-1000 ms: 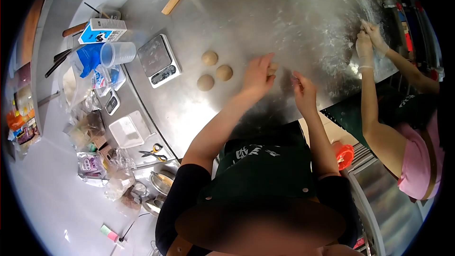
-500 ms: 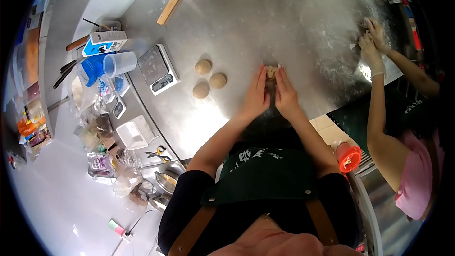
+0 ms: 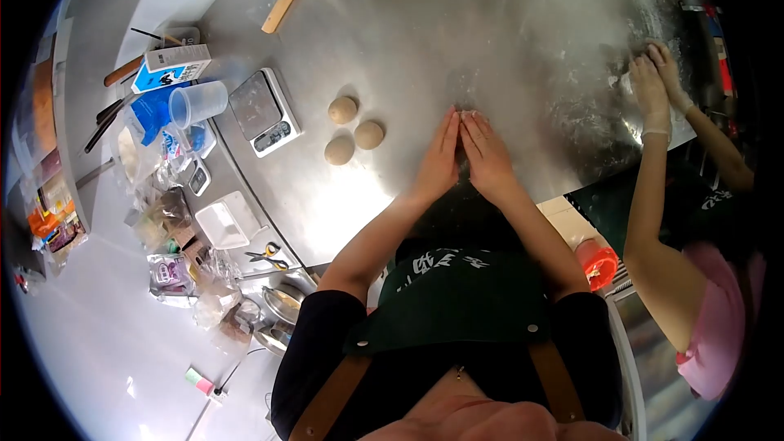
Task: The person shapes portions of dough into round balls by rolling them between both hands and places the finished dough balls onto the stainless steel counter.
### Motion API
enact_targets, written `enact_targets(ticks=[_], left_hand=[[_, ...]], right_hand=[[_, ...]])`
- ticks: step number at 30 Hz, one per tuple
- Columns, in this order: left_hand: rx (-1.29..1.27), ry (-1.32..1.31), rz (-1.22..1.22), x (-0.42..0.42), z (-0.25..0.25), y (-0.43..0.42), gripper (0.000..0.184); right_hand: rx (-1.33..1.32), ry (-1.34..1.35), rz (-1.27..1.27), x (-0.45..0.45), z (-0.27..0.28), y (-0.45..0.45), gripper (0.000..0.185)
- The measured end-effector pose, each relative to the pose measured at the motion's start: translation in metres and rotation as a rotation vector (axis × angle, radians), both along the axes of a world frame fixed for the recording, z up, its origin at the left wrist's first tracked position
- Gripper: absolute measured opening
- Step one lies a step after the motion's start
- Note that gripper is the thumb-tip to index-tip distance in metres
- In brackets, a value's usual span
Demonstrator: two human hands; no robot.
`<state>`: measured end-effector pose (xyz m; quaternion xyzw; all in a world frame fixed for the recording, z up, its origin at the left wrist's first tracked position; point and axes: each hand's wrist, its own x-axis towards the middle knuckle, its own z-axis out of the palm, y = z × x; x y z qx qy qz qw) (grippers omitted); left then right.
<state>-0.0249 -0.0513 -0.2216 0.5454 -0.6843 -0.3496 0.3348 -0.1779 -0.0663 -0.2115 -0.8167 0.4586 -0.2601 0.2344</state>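
Metal counter (image 3: 523,41), glare patch by my left forearm. Left hand (image 3: 438,165) and right hand (image 3: 488,159) are together near the front edge, palms turned in, fingertips meeting, fingers fairly straight, no clench. Can't see into the gap, so can't tell whether they're closed on anything. My read: a dough piece being shaped in there. If so, best practice: even pressure from both palms, little fingers low against the counter, tuck the skin under, turn it a bit at a time, ease off before the surface tears. Light touch beats squeezing.

Three dough balls sit in a loose cluster left of my hands: front ball (image 3: 339,150), right ball (image 3: 369,135), back ball (image 3: 341,110). Round, smooth, so a decent reference for size and finish. Worth minding the left elbow around them.

Scale (image 3: 257,106) is past the balls, farther left. Wooden stick (image 3: 286,2) lies beyond that. Co-worker's gloved hands (image 3: 652,90) are off right by white dusting (image 3: 649,23), well apart from mine
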Motion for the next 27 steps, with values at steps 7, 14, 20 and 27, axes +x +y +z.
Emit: enact_targets(ticks=[7, 14, 20, 27], left_hand=[[-0.005, 0.009, 0.008, 0.018, -0.011, -0.022, 0.055], [-0.02, -0.074, 0.008, 0.02, 0.0, -0.026, 0.046], [0.109, 0.041, 0.122, 0.003, 0.009, -0.005, 0.05], [-0.025, -0.113, 0.047, 0.003, 0.007, -0.002, 0.057]], right_hand=[[-0.097, -0.04, 0.074, -0.011, -0.014, -0.003, 0.042], [0.055, -0.228, 0.011, -0.012, -0.012, -0.008, 0.042], [0.054, -0.133, -0.037, -0.005, -0.023, -0.002, 0.046], [-0.05, -0.072, 0.005, -0.01, -0.001, -0.002, 0.044]])
